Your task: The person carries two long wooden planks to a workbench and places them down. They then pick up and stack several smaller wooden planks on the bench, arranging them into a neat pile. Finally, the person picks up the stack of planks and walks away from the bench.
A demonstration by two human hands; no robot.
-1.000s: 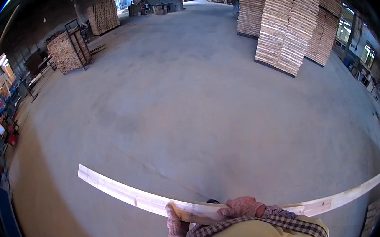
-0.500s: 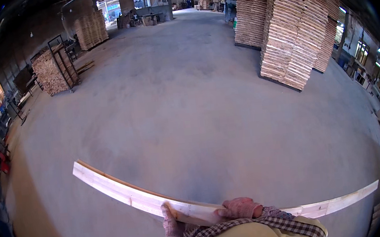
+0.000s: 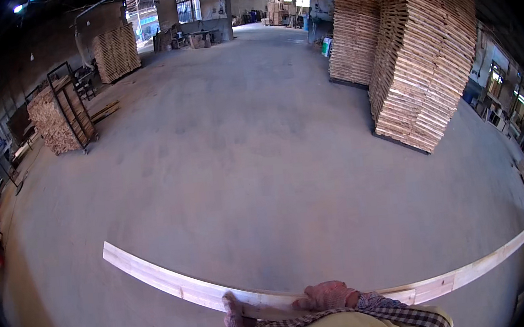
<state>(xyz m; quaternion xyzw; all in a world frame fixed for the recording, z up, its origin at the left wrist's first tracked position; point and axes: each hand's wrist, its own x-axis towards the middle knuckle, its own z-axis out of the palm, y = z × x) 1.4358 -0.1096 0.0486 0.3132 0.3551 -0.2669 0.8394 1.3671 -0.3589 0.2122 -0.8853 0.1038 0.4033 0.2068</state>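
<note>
A long pale wooden board [image 3: 166,281] spans the lower part of the head view, held crosswise in front of my body. Gripping its near side left of the middle is my left hand [image 3: 236,316], gloved, with the thumb up against the broad face. My right hand [image 3: 330,295], in a pinkish knit glove, is closed over the top edge a little to the right. Some fingers of both hands are hidden behind the board or by the sleeves. Joint lines show across the board's right half.
Tall stacks of slatted timber [image 3: 423,72] stand on the right. At the left are a wheeled rack of wood pieces [image 3: 56,123] and another timber stack [image 3: 117,54]. Red and dark equipment lines the left edge. Concrete floor [image 3: 231,166] stretches toward a far doorway.
The timber stacks appear lower and somewhat larger in view. The board's left end has dropped in the picture and its right end has risen; both hands keep their grip.
</note>
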